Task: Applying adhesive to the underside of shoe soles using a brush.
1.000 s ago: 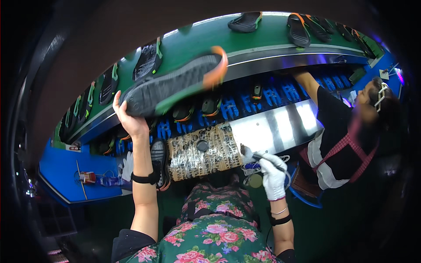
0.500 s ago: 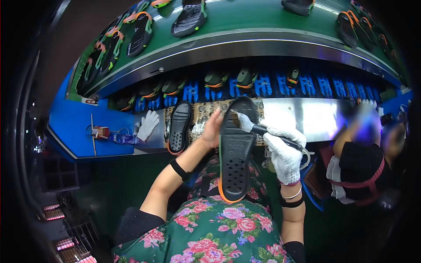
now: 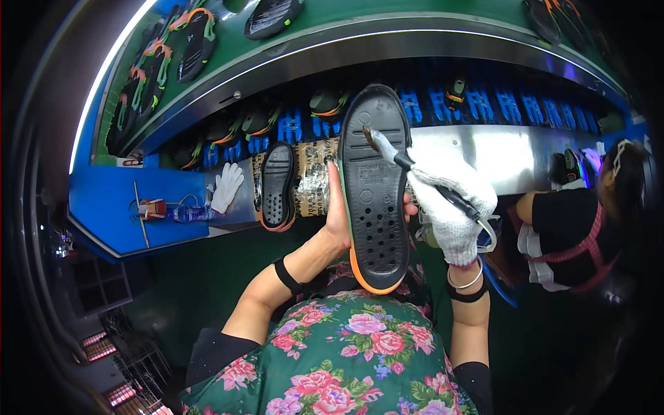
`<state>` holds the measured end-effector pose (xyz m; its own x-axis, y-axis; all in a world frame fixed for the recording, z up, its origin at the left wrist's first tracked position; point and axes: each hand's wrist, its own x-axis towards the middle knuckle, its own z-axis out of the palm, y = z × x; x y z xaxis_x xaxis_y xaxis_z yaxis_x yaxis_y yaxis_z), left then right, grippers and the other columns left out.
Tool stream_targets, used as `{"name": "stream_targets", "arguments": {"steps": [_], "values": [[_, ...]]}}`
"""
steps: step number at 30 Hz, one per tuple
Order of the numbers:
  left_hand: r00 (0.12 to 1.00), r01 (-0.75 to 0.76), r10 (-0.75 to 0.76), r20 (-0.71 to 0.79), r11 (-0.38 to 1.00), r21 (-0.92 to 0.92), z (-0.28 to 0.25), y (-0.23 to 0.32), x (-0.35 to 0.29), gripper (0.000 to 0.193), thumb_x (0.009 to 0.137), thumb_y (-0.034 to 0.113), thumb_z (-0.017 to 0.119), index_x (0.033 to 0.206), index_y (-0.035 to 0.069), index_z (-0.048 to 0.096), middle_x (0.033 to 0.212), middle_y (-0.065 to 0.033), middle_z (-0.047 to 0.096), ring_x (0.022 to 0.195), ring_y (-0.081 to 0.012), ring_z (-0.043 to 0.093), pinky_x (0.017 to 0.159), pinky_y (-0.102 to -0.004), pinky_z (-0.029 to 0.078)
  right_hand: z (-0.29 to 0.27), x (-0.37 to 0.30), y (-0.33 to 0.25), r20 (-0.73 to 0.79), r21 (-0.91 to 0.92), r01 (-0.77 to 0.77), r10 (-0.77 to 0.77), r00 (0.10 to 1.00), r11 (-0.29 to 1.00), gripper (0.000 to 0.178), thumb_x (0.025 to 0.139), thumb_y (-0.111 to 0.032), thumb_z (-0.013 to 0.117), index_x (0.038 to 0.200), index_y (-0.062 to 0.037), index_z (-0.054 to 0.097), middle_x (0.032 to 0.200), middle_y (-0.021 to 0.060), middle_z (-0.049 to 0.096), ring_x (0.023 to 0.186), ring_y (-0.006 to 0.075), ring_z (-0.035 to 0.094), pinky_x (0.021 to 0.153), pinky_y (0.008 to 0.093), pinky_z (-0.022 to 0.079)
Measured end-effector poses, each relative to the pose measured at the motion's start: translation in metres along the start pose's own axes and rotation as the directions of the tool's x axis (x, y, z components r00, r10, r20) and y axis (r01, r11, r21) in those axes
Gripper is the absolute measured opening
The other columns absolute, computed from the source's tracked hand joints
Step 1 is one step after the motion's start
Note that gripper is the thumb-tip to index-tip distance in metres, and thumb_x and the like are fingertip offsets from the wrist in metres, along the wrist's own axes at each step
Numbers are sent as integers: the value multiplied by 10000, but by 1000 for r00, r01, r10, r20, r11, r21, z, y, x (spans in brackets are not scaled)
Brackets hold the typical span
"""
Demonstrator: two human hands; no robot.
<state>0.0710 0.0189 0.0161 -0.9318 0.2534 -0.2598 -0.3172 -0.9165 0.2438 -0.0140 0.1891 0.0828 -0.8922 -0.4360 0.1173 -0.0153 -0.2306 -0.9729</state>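
A black shoe sole (image 3: 377,183) with an orange and green edge is held upright before my body, its inner face with grooves and round holes toward me. My bare left hand (image 3: 337,216) is closed around its middle from behind, thumb along the left edge, fingertips showing at the right edge. My right hand (image 3: 453,200), in a white knitted glove, grips a brush (image 3: 389,149) with a dark handle and a thin tube at its end. The brush's bristles are at the sole's upper, grooved part; whether they touch it I cannot tell.
Another black sole (image 3: 278,181) rests on the brown-taped bench (image 3: 312,181). Left of it are a white glove (image 3: 227,188) and a clear bottle (image 3: 188,213). Beyond, blue racks (image 3: 481,105) run below a green conveyor (image 3: 380,8) carrying shoe parts. A person (image 3: 564,232) sits at right.
The sole has come up and its face shows more fully. My left fingertips now show round its right edge. The brush has shifted with the sole, and the whole view has moved slightly.
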Motion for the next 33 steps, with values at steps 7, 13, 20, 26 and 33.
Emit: {"name": "stream_targets", "arguments": {"steps": [7, 13, 20, 26, 33], "values": [[979, -145, 157, 130, 985, -97, 29, -14, 4, 1166, 816, 969, 99, 1368, 51, 557, 1151, -186, 690, 1010, -314, 708, 939, -468, 579, 3, 11, -18, 25, -400, 238, -249, 968, 885, 241, 848, 43, 769, 1085, 1, 766, 826, 88, 746, 647, 129, 688, 582, 268, 559], [951, -163, 247, -187, 913, 374, 28, -30, 15, 1080, 892, 909, 211, 1581, 88, 345, 1536, -142, 483, 1390, -307, 500, 1185, -478, 378, 14, 13, -19, 333, -695, 621, -603, 725, 363, 352, 808, -16, 764, 1153, -89, 766, 1176, 96, 756, 985, 260, 733, 841, 368, 566], [963, -217, 206, 175, 975, 44, 9, -31, 23, 1036, 899, 901, 173, 1594, 152, 345, 1537, -124, 491, 1376, -299, 519, 1186, -493, 386, 1, 12, -14, 250, -631, 565, -551, 796, 531, 343, 804, -18, 766, 1140, -84, 770, 1155, 99, 760, 979, 263, 736, 846, 368, 569], [962, -266, 259, 89, 961, 75, -5, -21, 28, 1023, 920, 878, 186, 1576, 109, 350, 1503, -118, 512, 1376, -293, 511, 1175, -449, 398, 10, 6, -12, 328, -573, 627, -553, 766, 528, 335, 801, -19, 768, 1130, -80, 774, 1137, 102, 764, 973, 266, 738, 849, 368, 572], [929, -309, 342, -139, 927, 213, -3, -25, 38, 1009, 908, 890, 237, 1541, 123, 408, 1459, -89, 544, 1319, -267, 548, 1136, -442, 435, -3, 9, -3, 266, -539, 600, -556, 787, 592, 326, 797, -21, 770, 1118, -75, 778, 1117, 106, 768, 967, 269, 740, 853, 368, 575]]}}
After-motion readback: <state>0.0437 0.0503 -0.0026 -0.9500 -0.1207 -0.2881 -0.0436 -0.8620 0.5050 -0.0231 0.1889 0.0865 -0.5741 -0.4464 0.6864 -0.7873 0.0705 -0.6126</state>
